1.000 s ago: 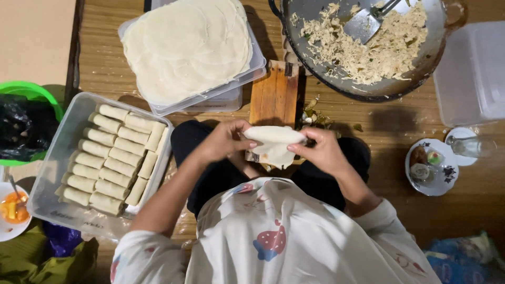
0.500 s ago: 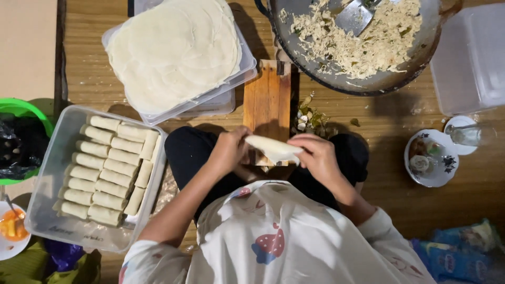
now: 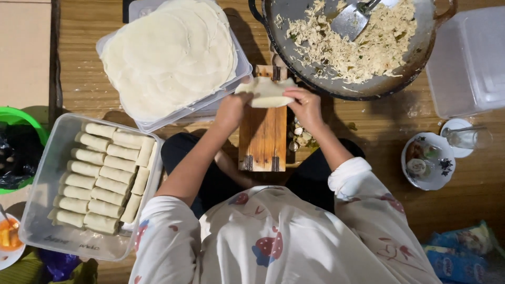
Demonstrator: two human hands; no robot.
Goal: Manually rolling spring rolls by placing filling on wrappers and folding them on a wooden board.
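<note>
Both hands pinch a soft roll.
Left hand [image 3: 231, 108] and right hand [image 3: 305, 102] grip the pale wrapper [image 3: 265, 92] over the wooden board [image 3: 263, 142].

Two soft plastic packages [image 3: 463, 255] at lower right corner, lying on the wooden surface [image 3: 473, 200], partly cut off by the frame edge. Upper one pale yellow-green, crinkled; lower one blue with lighter patches, glossy. Both touching or overlapping, just right of the patterned sleeve. Small dark printed marking [image 3: 73, 243] on near wall of the clear plastic tray [image 3: 37, 210] at left. No signs or screens seen.
</note>
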